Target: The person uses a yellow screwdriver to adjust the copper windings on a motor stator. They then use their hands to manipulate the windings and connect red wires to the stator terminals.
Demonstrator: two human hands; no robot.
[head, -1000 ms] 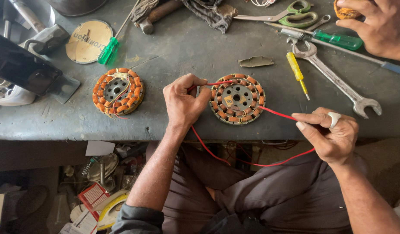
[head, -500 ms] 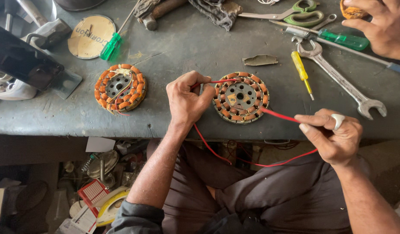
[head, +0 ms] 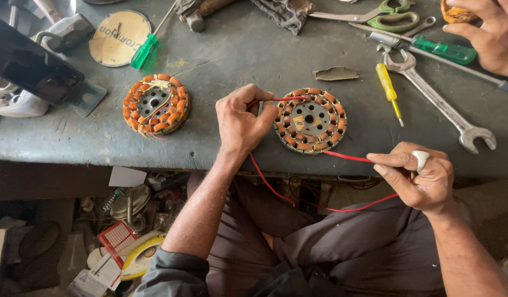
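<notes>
Grey metal bench (head: 237, 60) is spread under both hands. A copper-wound stator (head: 310, 120) is pressed at its near-left edge by the left hand (head: 240, 120), fingers curled shut on a red wire (head: 276, 99). The same wire is pinched tight by the right hand (head: 422, 179), off the bench edge. A second stator (head: 155, 105) sits left of the left hand, a spanner (head: 438, 104) above the right.

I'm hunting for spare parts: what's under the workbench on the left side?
Under the grey workbench, left of the person's knees, lies a heap: round metal parts, a red-and-white card, a yellow-rimmed disc. Deeper back is dark shadow; nothing there can be made out.
</notes>
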